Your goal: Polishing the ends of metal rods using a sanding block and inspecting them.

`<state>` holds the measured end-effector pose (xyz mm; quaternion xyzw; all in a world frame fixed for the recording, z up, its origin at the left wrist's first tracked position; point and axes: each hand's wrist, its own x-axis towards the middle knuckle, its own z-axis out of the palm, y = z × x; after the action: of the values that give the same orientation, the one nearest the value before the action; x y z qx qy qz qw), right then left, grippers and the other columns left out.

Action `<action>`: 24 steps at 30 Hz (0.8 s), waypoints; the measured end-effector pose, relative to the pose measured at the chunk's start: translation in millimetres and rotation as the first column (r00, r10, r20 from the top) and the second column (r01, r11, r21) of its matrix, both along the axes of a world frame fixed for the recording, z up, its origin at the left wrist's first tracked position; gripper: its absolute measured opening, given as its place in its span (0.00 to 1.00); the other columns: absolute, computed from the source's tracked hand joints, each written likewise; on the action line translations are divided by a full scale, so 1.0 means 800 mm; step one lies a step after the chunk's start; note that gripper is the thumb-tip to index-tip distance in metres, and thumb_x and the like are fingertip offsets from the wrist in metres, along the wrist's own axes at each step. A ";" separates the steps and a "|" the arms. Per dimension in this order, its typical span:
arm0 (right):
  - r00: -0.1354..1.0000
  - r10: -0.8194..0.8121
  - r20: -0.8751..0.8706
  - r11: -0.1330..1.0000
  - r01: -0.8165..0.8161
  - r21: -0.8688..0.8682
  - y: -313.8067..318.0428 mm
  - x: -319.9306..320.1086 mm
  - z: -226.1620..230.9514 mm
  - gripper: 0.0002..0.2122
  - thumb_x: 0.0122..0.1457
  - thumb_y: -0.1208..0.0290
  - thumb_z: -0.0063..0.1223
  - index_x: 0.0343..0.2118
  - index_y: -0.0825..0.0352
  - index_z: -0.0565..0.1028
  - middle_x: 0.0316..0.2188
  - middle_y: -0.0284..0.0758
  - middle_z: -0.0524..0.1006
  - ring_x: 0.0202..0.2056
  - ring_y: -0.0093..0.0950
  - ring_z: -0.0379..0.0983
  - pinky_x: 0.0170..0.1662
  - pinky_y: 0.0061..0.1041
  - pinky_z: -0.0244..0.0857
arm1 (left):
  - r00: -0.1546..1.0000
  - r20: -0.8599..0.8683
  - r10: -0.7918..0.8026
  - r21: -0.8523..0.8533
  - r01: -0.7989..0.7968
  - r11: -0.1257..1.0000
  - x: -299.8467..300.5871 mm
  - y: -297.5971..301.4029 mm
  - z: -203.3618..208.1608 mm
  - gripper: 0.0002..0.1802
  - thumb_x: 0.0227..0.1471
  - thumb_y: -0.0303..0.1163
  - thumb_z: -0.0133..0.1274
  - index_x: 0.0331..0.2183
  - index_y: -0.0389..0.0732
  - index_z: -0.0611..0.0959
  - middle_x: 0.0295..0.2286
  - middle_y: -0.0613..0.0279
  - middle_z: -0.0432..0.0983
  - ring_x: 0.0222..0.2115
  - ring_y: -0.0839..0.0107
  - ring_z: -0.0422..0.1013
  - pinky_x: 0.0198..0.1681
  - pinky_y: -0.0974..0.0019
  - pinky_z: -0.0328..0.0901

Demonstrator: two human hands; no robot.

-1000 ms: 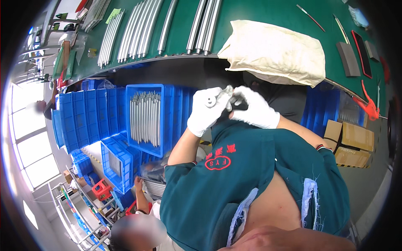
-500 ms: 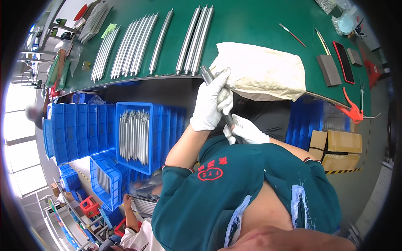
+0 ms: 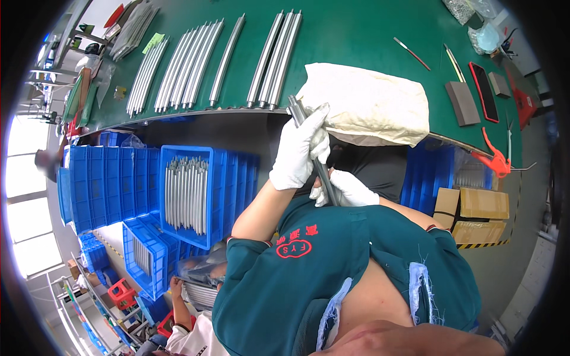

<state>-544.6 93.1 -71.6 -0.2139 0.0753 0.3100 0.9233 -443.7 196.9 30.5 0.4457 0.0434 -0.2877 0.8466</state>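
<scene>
At frame centre, just below green tabletop (image 3: 356, 35) edge: left hand (image 3: 298, 153), white-gloved, wrapped tight around upper part of metal rod (image 3: 313, 155). Right hand (image 3: 344, 190), gloved, clamped on rod's lower end at 5 o'clock from left. Rod tilted, top end at 11 o'clock. White cloth (image 3: 368, 104) just beside at 2 o'clock. Rod rows (image 3: 196, 65) at 10 o'clock, blue bin (image 3: 189, 193) at 8 o'clock.

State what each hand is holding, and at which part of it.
Both gloved hands hold one metal rod: the left hand grips near its upper end, the right hand its lower part.
</scene>
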 end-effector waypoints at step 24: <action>0.674 -0.375 0.637 0.780 0.601 -0.177 -0.047 0.127 0.121 0.19 0.57 0.47 0.38 0.23 0.59 0.57 0.19 0.26 0.58 0.22 0.18 0.56 0.29 0.19 0.56 | 0.776 0.272 -0.569 0.352 0.470 0.810 0.006 0.047 0.007 0.28 0.55 0.50 0.37 0.40 0.33 0.73 0.21 0.58 0.74 0.16 0.80 0.67 0.19 0.80 0.60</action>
<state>-442.9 55.2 24.9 -0.4384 -0.0909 -0.0521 0.8927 -438.5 234.3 36.4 0.5942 -0.2022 -0.4154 0.6584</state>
